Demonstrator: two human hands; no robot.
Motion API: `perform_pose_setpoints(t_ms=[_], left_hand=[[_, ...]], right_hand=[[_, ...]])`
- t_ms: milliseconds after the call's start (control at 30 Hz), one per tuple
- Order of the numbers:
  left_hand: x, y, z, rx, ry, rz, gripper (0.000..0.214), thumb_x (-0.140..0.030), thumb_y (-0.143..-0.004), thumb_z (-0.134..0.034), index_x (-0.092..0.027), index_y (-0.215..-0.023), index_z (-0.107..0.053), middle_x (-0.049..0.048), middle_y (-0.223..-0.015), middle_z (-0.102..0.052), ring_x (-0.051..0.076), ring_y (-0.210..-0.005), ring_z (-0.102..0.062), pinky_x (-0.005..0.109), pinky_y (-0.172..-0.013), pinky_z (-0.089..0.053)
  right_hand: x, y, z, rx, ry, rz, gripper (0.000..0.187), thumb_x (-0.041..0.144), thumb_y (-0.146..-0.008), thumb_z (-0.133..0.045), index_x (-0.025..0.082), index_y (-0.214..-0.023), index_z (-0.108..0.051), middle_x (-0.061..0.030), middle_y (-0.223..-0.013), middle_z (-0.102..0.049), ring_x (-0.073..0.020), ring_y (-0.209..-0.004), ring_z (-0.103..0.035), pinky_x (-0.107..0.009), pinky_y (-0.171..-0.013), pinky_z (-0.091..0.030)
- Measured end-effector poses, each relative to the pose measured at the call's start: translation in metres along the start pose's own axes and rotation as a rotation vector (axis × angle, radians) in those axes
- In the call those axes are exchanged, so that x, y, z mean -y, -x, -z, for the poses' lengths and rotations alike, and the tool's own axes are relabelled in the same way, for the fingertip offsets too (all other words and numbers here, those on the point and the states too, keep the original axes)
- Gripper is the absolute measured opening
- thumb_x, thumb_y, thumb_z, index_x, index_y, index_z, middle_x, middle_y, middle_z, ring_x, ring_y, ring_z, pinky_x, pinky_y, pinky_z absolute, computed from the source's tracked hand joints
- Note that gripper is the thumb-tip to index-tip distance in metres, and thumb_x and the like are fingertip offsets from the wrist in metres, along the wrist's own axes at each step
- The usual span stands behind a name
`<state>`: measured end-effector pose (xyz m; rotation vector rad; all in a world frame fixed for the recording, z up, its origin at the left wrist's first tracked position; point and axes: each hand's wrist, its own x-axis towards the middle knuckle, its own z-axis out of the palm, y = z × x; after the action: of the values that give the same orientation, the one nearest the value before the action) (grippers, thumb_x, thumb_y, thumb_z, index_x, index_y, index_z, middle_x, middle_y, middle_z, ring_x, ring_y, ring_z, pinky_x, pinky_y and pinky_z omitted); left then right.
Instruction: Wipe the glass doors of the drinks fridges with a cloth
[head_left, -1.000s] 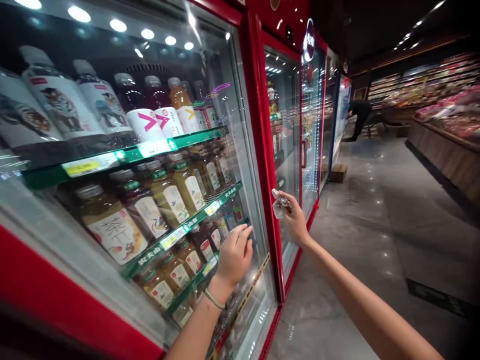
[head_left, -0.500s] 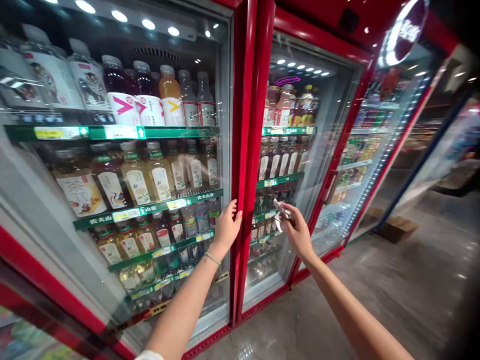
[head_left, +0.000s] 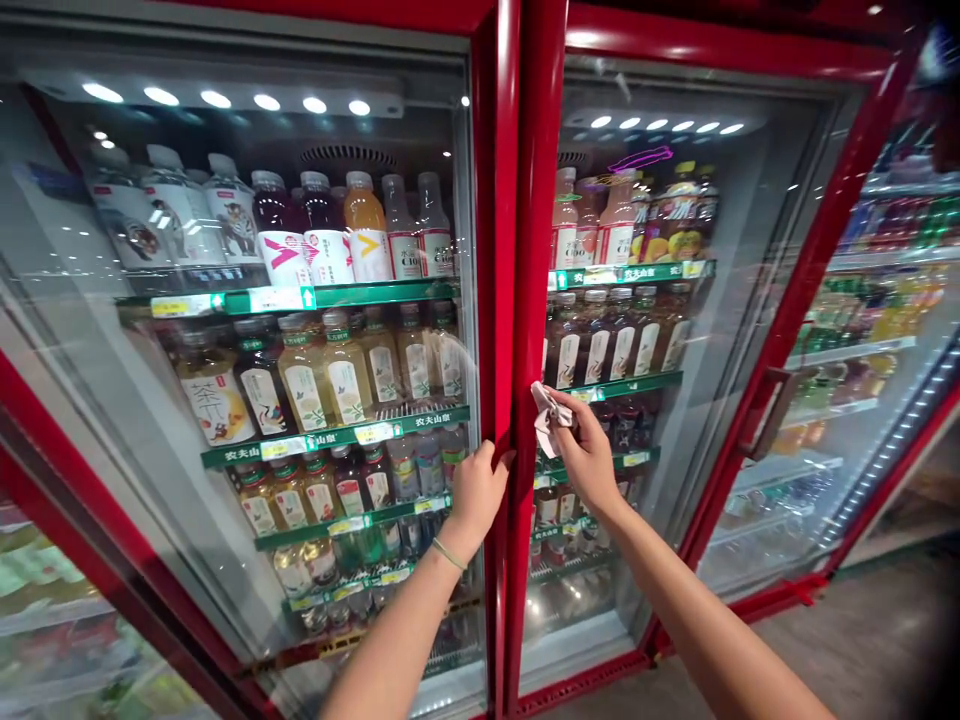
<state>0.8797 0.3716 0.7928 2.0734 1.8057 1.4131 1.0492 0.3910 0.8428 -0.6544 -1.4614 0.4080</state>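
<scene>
a: on your left, what shows?

b: rows of plastic drink bottles with white labels [head_left: 369, 245], then your left hand [head_left: 478, 492], fingers bent at an upright red door frame [head_left: 505, 250] (whether they grip it, i cannot tell).

a: and your right hand [head_left: 589, 455]?

b: it pinches a crumpled pale cloth [head_left: 550, 424] by the neighbouring glossy red frame [head_left: 540, 270]; whether cloth and frame touch, i cannot tell either.

Pale crumpled cloth [head_left: 550, 428], held in right fingers [head_left: 576, 402], near red door frame [head_left: 535, 300]
</scene>
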Motion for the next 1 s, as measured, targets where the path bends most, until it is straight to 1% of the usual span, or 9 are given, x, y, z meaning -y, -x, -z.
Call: perform_pose_setpoints(t_ms=[167, 267, 367, 433, 500, 600, 733, 867, 1000], left_hand=[[-0.006, 0.000, -0.003, -0.047, -0.050, 0.073, 0.029, -0.036, -0.101, -0.054, -0.023, -0.075, -0.054, 0.0002, -0.068, -0.064, 0.016, -0.064, -0.062, 0.026, -0.059, -0.029], [-0.014, 0.009, -0.007, -0.125, -0.107, 0.124, 0.026, -0.031, -0.101, -0.050, -0.023, -0.076, -0.052, 0.0006, -0.070, -0.064, 0.016, -0.067, -0.062, 0.026, -0.060, -0.029], [-0.029, 0.033, -0.008, -0.230, -0.140, 0.184, 0.029, -0.036, -0.101, -0.049, -0.023, -0.076, -0.050, 0.0004, -0.068, -0.061, 0.015, -0.063, -0.059, 0.026, -0.059, -0.030], [-0.043, 0.057, -0.005, -0.298, -0.144, 0.226, 0.031, -0.041, -0.102, -0.048, -0.023, -0.076, -0.050, -0.0002, -0.067, -0.059, 0.014, -0.061, -0.056, 0.026, -0.059, -0.031], [-0.059, 0.083, 0.002, -0.341, -0.150, 0.272, 0.030, -0.042, -0.100, -0.048, -0.023, -0.078, -0.051, -0.0010, -0.065, -0.057, 0.013, -0.059, -0.052, 0.025, -0.058, -0.033], [-0.080, 0.126, 0.021, -0.377, -0.185, 0.347, 0.025, -0.041, -0.096, -0.052, -0.022, -0.079, -0.053, -0.0019, -0.064, -0.055, 0.012, -0.056, -0.048, 0.024, -0.055, -0.032], [-0.105, 0.185, 0.056, -0.489, -0.242, 0.420, 0.030, -0.047, -0.092, -0.054, -0.022, -0.076, -0.053, -0.0034, -0.060, -0.051, 0.011, -0.053, -0.045, 0.024, -0.052, -0.029], [-0.131, 0.240, 0.098, -0.614, -0.301, 0.471, 0.037, -0.053, -0.094, -0.051, -0.020, -0.079, -0.057, -0.0024, -0.062, -0.054, 0.011, -0.054, -0.044, 0.024, -0.053, -0.030], [-0.151, 0.288, 0.145, -0.731, -0.428, 0.550, 0.048, -0.060, -0.096, -0.040, -0.020, -0.077, -0.058, 0.0007, -0.066, -0.060, 0.014, -0.060, -0.050, 0.025, -0.058, -0.038]], right_hand=[[-0.007, -0.016, -0.004, 0.071, -0.130, 0.015, 0.037, 0.037, -0.100, -0.055, 0.026, -0.135, -0.063, -0.0091, -0.133, -0.071, -0.0241, -0.109, -0.071, -0.042, -0.092, -0.062], [-0.012, -0.018, -0.002, 0.101, -0.206, 0.050, 0.039, 0.035, -0.101, -0.052, 0.027, -0.138, -0.061, -0.0087, -0.135, -0.070, -0.0251, -0.116, -0.070, -0.047, -0.100, -0.060], [-0.018, -0.015, 0.007, 0.136, -0.271, 0.061, 0.038, 0.032, -0.101, -0.052, 0.029, -0.138, -0.062, -0.0075, -0.140, -0.067, -0.0264, -0.127, -0.066, -0.050, -0.109, -0.055], [-0.018, -0.014, 0.012, 0.154, -0.340, 0.082, 0.036, 0.031, -0.101, -0.055, 0.030, -0.136, -0.063, -0.0067, -0.142, -0.066, -0.0268, -0.130, -0.064, -0.050, -0.112, -0.053], [-0.011, -0.013, 0.012, 0.165, -0.434, 0.106, 0.035, 0.030, -0.100, -0.057, 0.031, -0.133, -0.065, -0.0059, -0.141, -0.066, -0.0269, -0.131, -0.063, -0.051, -0.113, -0.052], [0.014, -0.012, -0.003, 0.203, -0.565, 0.127, 0.032, 0.029, -0.099, -0.058, 0.031, -0.130, -0.067, -0.0057, -0.139, -0.068, -0.0269, -0.130, -0.063, -0.050, -0.112, -0.053], [0.059, 0.003, -0.036, 0.291, -0.729, 0.097, 0.034, 0.030, -0.098, -0.059, 0.030, -0.131, -0.066, -0.0063, -0.138, -0.068, -0.0271, -0.130, -0.064, -0.050, -0.112, -0.053], [0.106, 0.034, -0.068, 0.418, -0.903, 0.085, 0.034, 0.030, -0.097, -0.058, 0.030, -0.130, -0.067, -0.0054, -0.138, -0.068, -0.0276, -0.131, -0.062, -0.050, -0.114, -0.050], [0.154, 0.071, -0.095, 0.495, -1.048, 0.105, 0.035, 0.027, -0.097, -0.057, 0.029, -0.130, -0.068, -0.0054, -0.139, -0.068, -0.0278, -0.132, -0.061, -0.051, -0.117, -0.048]])
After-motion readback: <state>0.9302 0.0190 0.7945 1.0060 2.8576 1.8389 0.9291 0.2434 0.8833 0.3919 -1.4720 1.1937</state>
